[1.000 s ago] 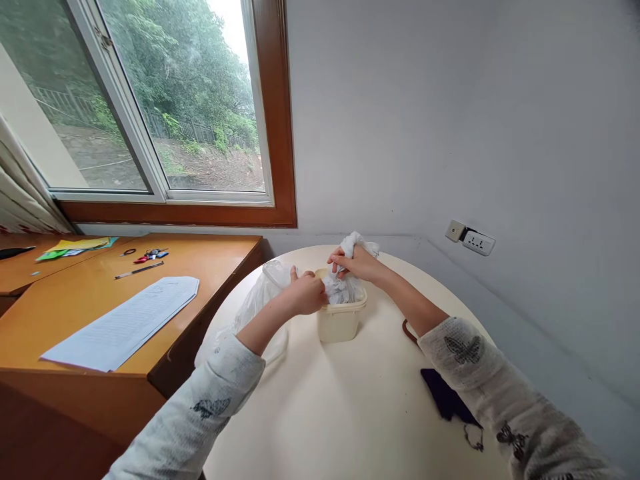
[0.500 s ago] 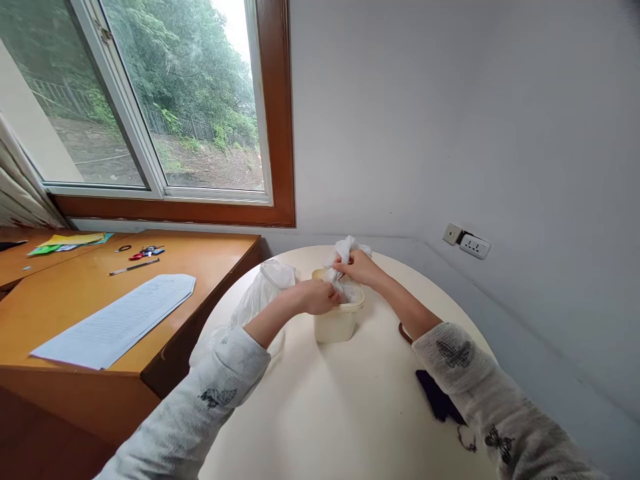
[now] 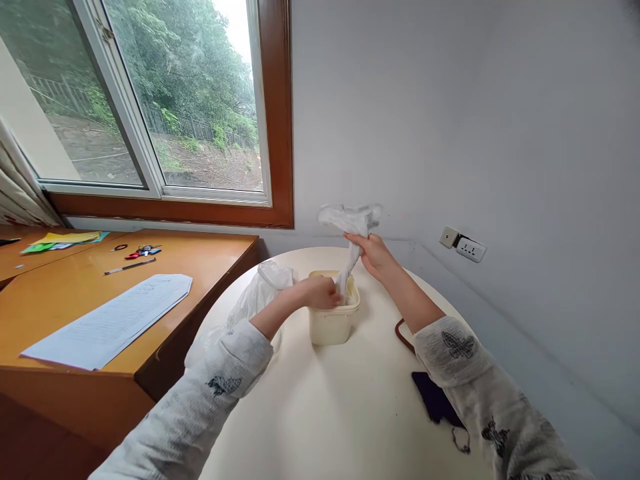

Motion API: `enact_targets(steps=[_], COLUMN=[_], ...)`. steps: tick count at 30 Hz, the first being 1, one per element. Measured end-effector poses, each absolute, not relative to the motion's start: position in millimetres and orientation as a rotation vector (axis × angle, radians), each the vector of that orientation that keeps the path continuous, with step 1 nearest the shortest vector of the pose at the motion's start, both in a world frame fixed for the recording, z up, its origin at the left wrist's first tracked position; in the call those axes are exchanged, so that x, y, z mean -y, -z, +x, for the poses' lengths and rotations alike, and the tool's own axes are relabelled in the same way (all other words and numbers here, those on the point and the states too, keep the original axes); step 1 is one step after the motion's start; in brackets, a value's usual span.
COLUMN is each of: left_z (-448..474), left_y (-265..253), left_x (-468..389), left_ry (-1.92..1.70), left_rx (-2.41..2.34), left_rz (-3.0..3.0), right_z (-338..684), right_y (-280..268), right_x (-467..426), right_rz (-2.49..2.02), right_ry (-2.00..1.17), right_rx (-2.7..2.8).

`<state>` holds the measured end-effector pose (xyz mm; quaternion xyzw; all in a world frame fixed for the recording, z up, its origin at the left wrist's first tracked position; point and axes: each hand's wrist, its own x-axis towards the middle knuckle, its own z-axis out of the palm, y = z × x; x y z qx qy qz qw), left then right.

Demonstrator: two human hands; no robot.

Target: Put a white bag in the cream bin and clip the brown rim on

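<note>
Head view: we have a thin white crumpled sheet of soft material (image 3: 350,217) at frame centre, plastic or cloth, can't tell. Flared on top, pulled into a narrow twisted strip, lower end inside a cream rectangular plastic tub (image 3: 330,328) with rounded corners and a lipped rim.

Our right hand (image 3: 375,255) is above the tub, fingers closed round the strip just under the flare, forearm angled in from lower right. Our left hand (image 3: 320,293) is over the tub's near-left rim, back of hand up, fingers curled and blurred beside the strip's lower end; can't tell if they grip it. Sleeves (image 3: 225,383) are grey-white knit, dark butterfly prints.

Surface: smooth round cream table (image 3: 340,413). Crinkled translucent plastic bag (image 3: 253,300) left of the tub; dark navy cloth (image 3: 434,399) lower right. Orange-brown wooden desk (image 3: 210,257) at left with white printed papers (image 3: 115,323); brown-framed window (image 3: 281,133) upper left, plain pale wall (image 3: 370,120) to the right.
</note>
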<state>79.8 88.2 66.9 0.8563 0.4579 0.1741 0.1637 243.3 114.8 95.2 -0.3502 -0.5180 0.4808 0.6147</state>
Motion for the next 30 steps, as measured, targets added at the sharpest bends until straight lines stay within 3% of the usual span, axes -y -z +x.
enact_targets(steps=[13, 18, 24, 30], left_z=[80, 77, 83, 83], left_y=[-69, -67, -65, -69], left_x=[-99, -105, -103, -95], left_ry=[-0.842, -0.999, -1.062, -1.03], left_rx=[-1.07, -1.053, -0.963, -0.812], left_rz=[2.171, 2.027, 1.877, 1.742], right_z=[234, 253, 256, 248], right_y=[-132, -120, -92, -76], right_x=[-109, -107, -99, -107], right_rz=[-0.625, -0.69, -1.069, -1.048], right_ry=[-1.302, -1.308, -1.314, -1.253], right_rx=[1.167, 1.207, 1.409, 1.427])
